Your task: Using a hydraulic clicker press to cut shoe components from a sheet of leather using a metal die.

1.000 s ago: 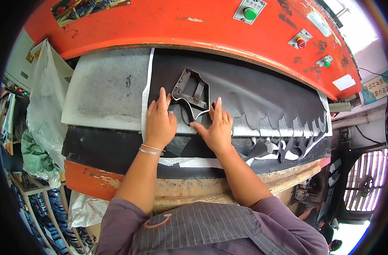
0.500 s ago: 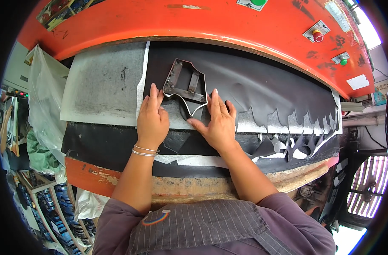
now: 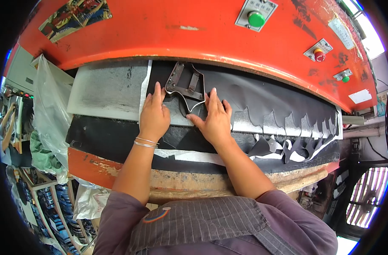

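Note:
A dark metal cutting die [image 3: 186, 90], a frame with crossbars and a narrow pointed lower end, stands on a black sheet of leather-like material [image 3: 228, 83]. My left hand [image 3: 155, 115] lies at the die's left side, fingers stretched forward and fingertips close to its edge. On the other side is my right hand [image 3: 214, 119], its fingers spread along the die's right edge and its thumb by the pointed end. Neither hand wraps round the die. Cut-out notches and ragged strips [image 3: 287, 146] run along the sheet's right front edge.
A large red machine beam [image 3: 160, 38] spans the far side, overhanging the sheet. It carries a green button [image 3: 256, 19], a red button [image 3: 319, 55] and a smaller green one [image 3: 345, 78]. A pale cutting board [image 3: 109, 91] lies left. Clear plastic [image 3: 49, 106] hangs at the far left.
The red beam now fills more of the view and hides the sheet's far edge; whether it or my head moved, I cannot tell. My hands stay beside the die.

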Motion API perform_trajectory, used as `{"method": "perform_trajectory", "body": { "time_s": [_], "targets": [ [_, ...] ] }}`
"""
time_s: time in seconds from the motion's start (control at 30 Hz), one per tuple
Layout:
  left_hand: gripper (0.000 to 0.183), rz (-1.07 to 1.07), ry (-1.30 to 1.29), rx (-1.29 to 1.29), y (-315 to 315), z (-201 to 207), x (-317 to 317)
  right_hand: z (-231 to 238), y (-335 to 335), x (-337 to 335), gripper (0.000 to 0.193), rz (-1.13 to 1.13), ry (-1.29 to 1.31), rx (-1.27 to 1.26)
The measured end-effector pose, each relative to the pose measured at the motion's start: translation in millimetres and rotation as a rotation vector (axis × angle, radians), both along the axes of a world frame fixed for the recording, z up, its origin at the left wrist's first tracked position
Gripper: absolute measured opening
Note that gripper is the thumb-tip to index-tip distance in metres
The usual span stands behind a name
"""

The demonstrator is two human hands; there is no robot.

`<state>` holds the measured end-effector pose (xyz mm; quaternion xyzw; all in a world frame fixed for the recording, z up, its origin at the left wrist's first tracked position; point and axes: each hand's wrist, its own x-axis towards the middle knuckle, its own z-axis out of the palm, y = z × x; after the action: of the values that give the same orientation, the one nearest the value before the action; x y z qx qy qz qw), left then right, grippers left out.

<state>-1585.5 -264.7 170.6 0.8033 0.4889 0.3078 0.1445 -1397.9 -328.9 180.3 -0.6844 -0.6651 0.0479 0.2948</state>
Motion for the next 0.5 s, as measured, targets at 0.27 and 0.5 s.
{"method": "perform_trajectory", "body": {
  "time_s": [0.27, 0.5],
  "targets": [
    [0.056, 0.125, -0.254, -0.028, -47.1, 40.8, -30.8, 37.8, -50.7, 40.0, 0.102, 0.052, 0.289, 0.334],
    [0.017, -0.494, -0.489, -0.12, -84.0, 214.6, 62.3, 220.0, -97.1, 260.7, 0.061, -0.668, 0.376, 1.262]
  ]
}}
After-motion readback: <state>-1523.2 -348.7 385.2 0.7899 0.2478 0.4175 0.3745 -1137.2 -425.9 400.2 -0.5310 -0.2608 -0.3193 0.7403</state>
